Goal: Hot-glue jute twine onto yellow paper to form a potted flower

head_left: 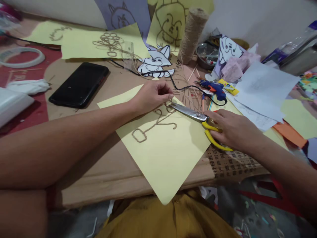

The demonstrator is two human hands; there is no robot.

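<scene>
My left hand (155,94) is closed in a pinch over the upper part of a yellow sheet (170,158), its fingertips on the thin brown twine (168,105). Twine shapes lie on that sheet: a small rounded square (139,136), a stem and curls. In my right hand (230,127) are scissors with yellow handles (215,140). Their metal blades (187,111) point left, look closed or nearly so, and the tips meet the twine beside my left fingertips. Whether twine lies between the blades is too small to tell.
A black phone (79,84) lies left of the sheet. Behind are a twine spool (193,34), a fox cutout (156,61) and a blue glue gun (214,89) with its black cord. White papers (264,89) lie at right, a tape roll (22,57) at far left.
</scene>
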